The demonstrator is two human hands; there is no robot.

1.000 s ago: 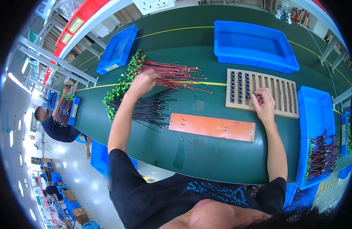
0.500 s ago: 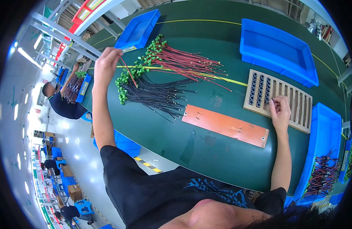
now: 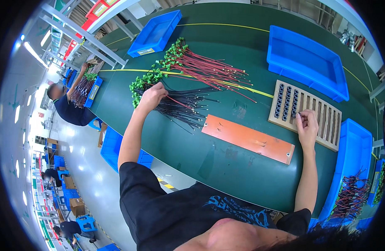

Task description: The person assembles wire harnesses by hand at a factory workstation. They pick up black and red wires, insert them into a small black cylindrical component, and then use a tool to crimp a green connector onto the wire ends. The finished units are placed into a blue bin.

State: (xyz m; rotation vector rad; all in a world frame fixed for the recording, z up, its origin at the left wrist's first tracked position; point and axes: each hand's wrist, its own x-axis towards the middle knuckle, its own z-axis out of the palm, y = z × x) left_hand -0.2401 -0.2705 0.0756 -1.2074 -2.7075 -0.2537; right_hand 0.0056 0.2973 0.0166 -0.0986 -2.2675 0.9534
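My left hand (image 3: pixel 154 96) is closed in a pinch over the bundle of black wires (image 3: pixel 182 104) with green connectors. A single red wire (image 3: pixel 175 101) runs from its fingers to the right across the black ones. Behind lies a pile of red wires (image 3: pixel 209 67), also with green connectors. My right hand (image 3: pixel 308 124) is closed at a slotted wooden rack (image 3: pixel 337 125), its fingertips at the near end of the third row. Small dark cylindrical parts (image 3: pixel 286 100) fill rows on the rack's left side. A dark bit shows at the right fingertips, too small to name.
An orange strip (image 3: pixel 249 139) lies on the green table between my arms. Blue trays stand at the back left (image 3: pixel 155 33) and back right (image 3: pixel 307 56). Another blue bin (image 3: pixel 352 142) at the right holds wired parts. A co-worker (image 3: pixel 69 104) sits at the far left.
My left hand has come down and to the right with the red wire, from beside the tray to over the black wires. My right hand has stayed at the rack.
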